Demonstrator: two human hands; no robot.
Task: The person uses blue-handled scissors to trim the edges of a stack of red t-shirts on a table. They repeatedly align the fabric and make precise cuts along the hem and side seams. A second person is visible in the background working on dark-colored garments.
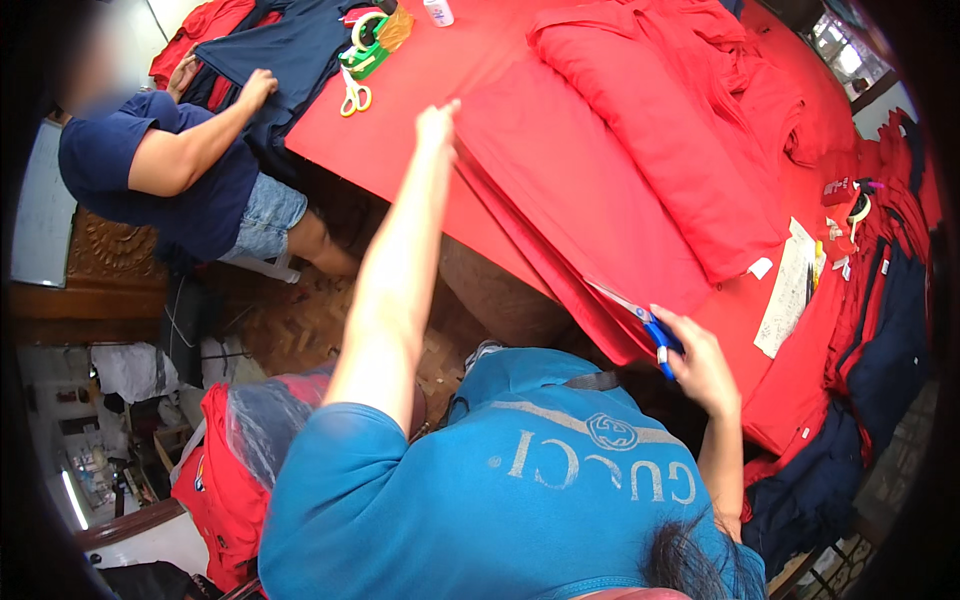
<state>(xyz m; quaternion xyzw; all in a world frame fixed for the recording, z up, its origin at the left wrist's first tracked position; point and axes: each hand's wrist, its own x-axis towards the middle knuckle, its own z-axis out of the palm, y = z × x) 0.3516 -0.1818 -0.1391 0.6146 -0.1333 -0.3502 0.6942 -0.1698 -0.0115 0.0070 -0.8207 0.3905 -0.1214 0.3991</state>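
With my right hand (705, 368) I grip blue-handled scissors (655, 335). Their blades lie along the near edge of folded red fabric (570, 190); how far they are apart is hard to see. My left arm stretches across to the fabric's far left end, where my left hand (437, 128) is closed on its edge. Several layers of the cloth hang over the table's front side between my two hands. A thick red fabric roll or fold (650, 150) rests just behind it.
At the left a person (165, 165) handles navy cloth (275, 60). White-and-yellow scissors (355, 95) and a green tape dispenser (372, 55) lie on the red-covered table (350, 140). A paper strip (787, 290) and piled red and navy garments (880, 300) are at the right.
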